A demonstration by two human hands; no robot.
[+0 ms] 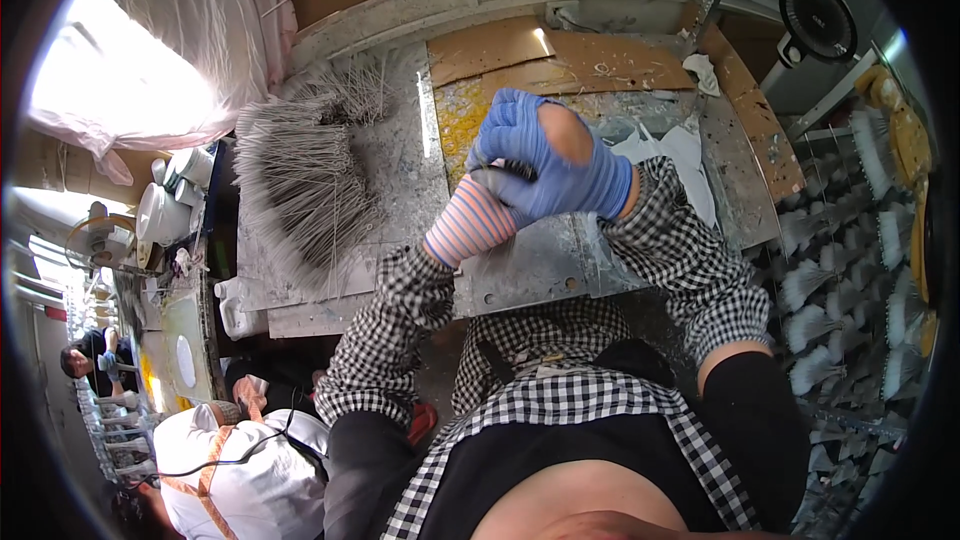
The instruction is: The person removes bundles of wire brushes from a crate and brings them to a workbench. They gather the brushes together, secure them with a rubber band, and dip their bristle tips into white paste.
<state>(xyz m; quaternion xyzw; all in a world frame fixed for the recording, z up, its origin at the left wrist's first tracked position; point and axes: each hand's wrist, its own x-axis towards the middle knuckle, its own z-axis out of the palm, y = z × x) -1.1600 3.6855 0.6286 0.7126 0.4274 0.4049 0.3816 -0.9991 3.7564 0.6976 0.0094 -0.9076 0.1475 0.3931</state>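
Observation:
My right hand (548, 158), in a blue glove with a bare patch at its back, is closed and pressed over my left hand (472, 223). The left hand wears a pink and grey striped glove, and its fingers are mostly covered by the right. Between the two hands a small dark patch shows; what they grip is hidden. Both hands are above the front middle of a worn, stained worktable (400, 165). Left of them lies a large heap of thin grey wire-like strands (300, 180), many with fine ends.
Cardboard sheets (600, 62) line the table's back, with a white crumpled sheet (688, 162) at right. A round black fan (818, 18) stands far right, above racks of whitish tufts (825, 280). Lower left are a white jug (238, 312) and a person in white (245, 470).

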